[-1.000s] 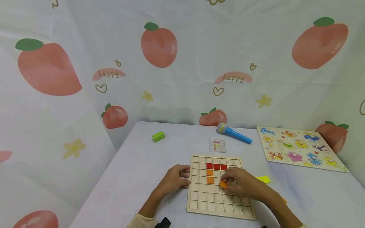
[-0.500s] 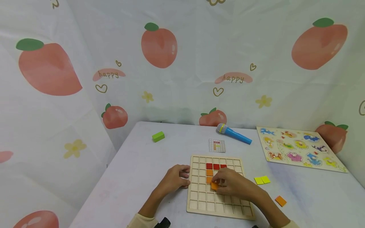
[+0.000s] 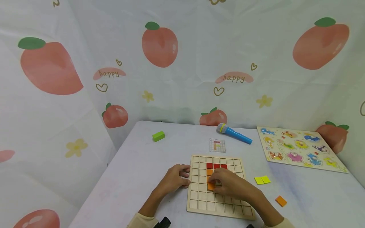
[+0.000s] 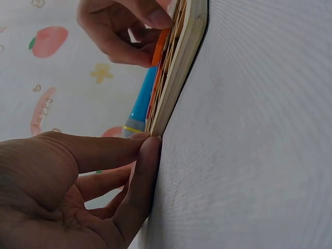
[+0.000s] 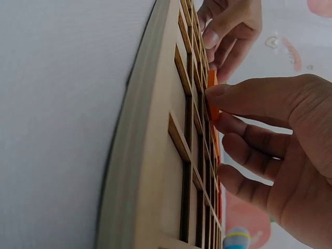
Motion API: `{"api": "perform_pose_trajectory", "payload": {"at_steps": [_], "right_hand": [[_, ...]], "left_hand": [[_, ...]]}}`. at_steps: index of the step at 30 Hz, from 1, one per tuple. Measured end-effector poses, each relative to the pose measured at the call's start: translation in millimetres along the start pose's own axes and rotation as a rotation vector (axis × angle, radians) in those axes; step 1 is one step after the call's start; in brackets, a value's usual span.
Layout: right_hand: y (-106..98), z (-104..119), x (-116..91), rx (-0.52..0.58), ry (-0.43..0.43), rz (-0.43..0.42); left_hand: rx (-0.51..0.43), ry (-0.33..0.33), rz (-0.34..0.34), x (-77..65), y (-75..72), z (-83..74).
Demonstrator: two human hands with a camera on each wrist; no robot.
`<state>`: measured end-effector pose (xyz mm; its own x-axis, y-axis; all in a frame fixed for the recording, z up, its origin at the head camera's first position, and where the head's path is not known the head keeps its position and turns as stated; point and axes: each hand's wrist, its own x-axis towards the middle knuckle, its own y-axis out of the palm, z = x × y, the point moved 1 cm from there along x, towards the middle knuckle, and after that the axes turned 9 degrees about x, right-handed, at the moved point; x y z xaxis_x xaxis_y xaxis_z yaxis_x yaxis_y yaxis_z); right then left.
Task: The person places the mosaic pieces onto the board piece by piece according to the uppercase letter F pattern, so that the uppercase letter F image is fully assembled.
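Note:
A wooden grid board (image 3: 201,205) lies on the table, with a row of red square tiles (image 3: 209,166) in it. Below their left end sits an orange tile (image 3: 209,172), and a second one shows partly under the fingers. My right hand (image 3: 232,183) pinches another orange tile (image 5: 212,83) between thumb and index finger, low over the cell beneath these. In the right wrist view this tile stands tilted against the grid. My left hand (image 3: 173,179) holds the board's left edge, thumb and index finger meeting at it in the left wrist view.
Two yellow tiles (image 3: 262,180) and one orange tile (image 3: 281,201) lie right of the board. Behind it are a small pattern card (image 3: 217,145) and a blue toy microphone (image 3: 235,134). A green block (image 3: 158,136) stands back left, an animal puzzle board (image 3: 302,148) back right.
My right hand has moved left across the board with the orange tile, bringing it under the orange column. The left hand has stayed at the board's edge.

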<state>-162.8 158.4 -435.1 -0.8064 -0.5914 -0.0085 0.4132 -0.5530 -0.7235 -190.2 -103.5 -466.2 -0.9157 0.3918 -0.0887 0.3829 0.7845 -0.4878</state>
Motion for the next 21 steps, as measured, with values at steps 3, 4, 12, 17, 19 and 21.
{"api": "perform_pose_trajectory", "payload": {"at_steps": [3, 4, 12, 17, 19, 21], "right_hand": [[0.7, -0.1, 1.0, -0.011, -0.003, 0.005], [0.9, -0.1, 1.3, -0.014, -0.002, 0.008], [1.1, 1.3, 1.6, -0.021, 0.002, 0.021], [0.9, 3.1, 1.1, -0.018, 0.009, 0.023], [0.9, 3.3, 1.0, -0.020, 0.010, 0.023], [0.8, 3.3, 1.0, -0.025, 0.012, 0.022]], "left_hand": [[0.002, 0.003, 0.000, 0.2, 0.0, -0.1], [0.003, 0.004, 0.001, 0.1, -0.1, -0.2], [0.004, 0.006, 0.002, -0.5, -0.5, -0.5], [0.009, 0.004, -0.002, -0.4, -0.4, -0.5], [0.006, 0.003, -0.002, -0.3, -0.5, -0.6], [0.001, 0.003, -0.003, -0.3, -0.7, -0.9]]}}
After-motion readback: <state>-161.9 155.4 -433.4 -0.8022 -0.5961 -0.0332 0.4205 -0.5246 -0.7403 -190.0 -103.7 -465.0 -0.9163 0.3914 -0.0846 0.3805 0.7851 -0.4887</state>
